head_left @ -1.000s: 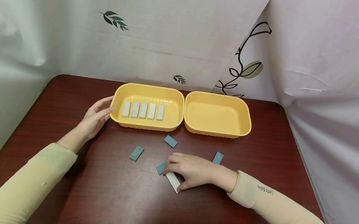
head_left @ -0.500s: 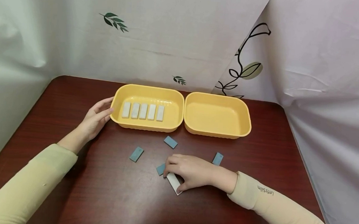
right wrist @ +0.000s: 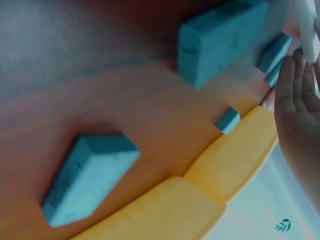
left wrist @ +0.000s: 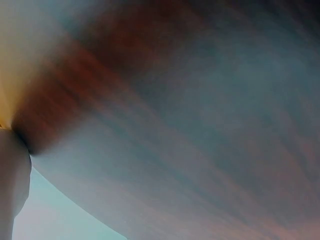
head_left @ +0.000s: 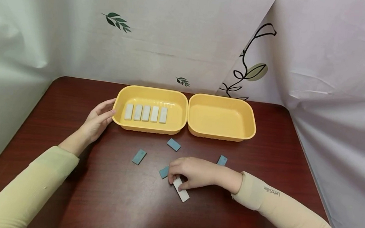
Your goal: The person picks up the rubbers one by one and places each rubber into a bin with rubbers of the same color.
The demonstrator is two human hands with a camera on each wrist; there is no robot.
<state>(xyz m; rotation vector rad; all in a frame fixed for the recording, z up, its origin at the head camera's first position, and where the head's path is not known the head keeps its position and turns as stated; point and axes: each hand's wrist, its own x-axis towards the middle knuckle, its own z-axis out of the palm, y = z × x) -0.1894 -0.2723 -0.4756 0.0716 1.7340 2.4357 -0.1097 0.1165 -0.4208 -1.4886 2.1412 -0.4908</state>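
My right hand (head_left: 194,172) pinches a white rectangular block (head_left: 182,192) between fingers and thumb at the near middle of the table. In the right wrist view, the same white block (right wrist: 306,30) shows at the upper right by the fingertips. A blue block (head_left: 164,172) lies just beyond those fingers, partly covered by them. At the left end of the left yellow bin (head_left: 150,130), my left hand (head_left: 98,119) rests its thumb and extended fingers against the wall. Inside that bin, several white blocks, among them a white block (head_left: 146,113), lie side by side in a row.
A second yellow bin (head_left: 220,137) abuts the first on the right. More blue blocks lie scattered: one blue block (head_left: 139,157) at left, one blue block (head_left: 173,145) before the bins, one blue block (head_left: 221,160) behind my right wrist. A pale curtain (head_left: 162,39) hangs behind the table.
The white block at my right hand has shifted slightly right and toward me, and the fingers have drawn closer together on it. My left hand and the bins stay put.
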